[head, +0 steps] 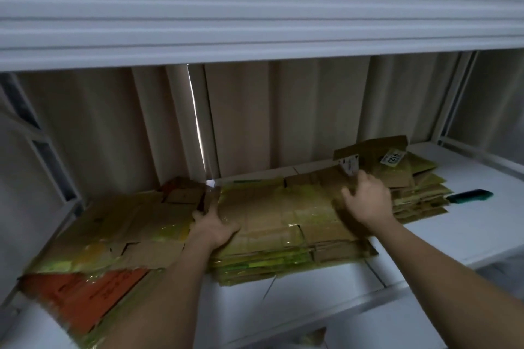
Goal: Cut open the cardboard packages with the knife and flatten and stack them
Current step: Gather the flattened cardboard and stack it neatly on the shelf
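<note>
A stack of flattened cardboard packages (286, 224) with yellowish tape lies in the middle of a white shelf (442, 232). My left hand (214, 225) rests flat on the stack's left edge. My right hand (368, 200) lies on its right part, fingers spread over the top sheet. Beside it to the right sits a second pile of flattened cardboard (416, 187); a partly folded piece with a white label (392, 157) stands up on it. A knife with a green handle (470, 195) lies on the shelf right of that pile. Neither hand touches it.
More flattened cardboard (122, 229), one piece orange (85, 295), spreads over the shelf's left side. An upper white shelf beam (255, 22) runs across overhead. A beige curtain (283, 116) hangs behind. White uprights stand at both ends.
</note>
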